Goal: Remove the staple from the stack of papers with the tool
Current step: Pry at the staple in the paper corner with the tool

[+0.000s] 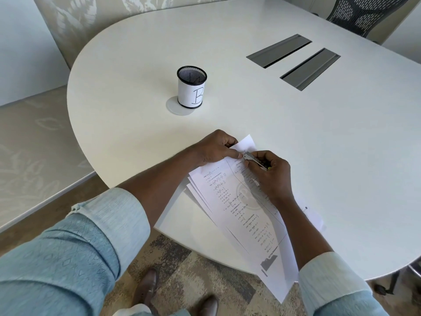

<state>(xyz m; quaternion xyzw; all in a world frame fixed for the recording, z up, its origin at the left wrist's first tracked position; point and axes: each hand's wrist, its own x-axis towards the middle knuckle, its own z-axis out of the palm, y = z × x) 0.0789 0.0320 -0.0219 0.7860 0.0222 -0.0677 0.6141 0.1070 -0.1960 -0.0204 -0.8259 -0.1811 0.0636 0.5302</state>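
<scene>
A stack of printed papers [239, 210] lies on the white table's near edge, its lower end hanging over the edge. My left hand [214, 147] pinches the stack's top corner, where one sheet corner is folded up. My right hand [271, 176] grips a small metal staple remover [254, 158], whose tip touches the paper right beside my left thumb. The staple itself is hidden under the tool and my fingers.
A black mesh pen cup [191, 87] wrapped in white paper marked "B" stands farther back on the white table [319, 137]. Two grey cable slots [293, 59] sit at the back right. A mesh office chair [364, 12] stands behind the table.
</scene>
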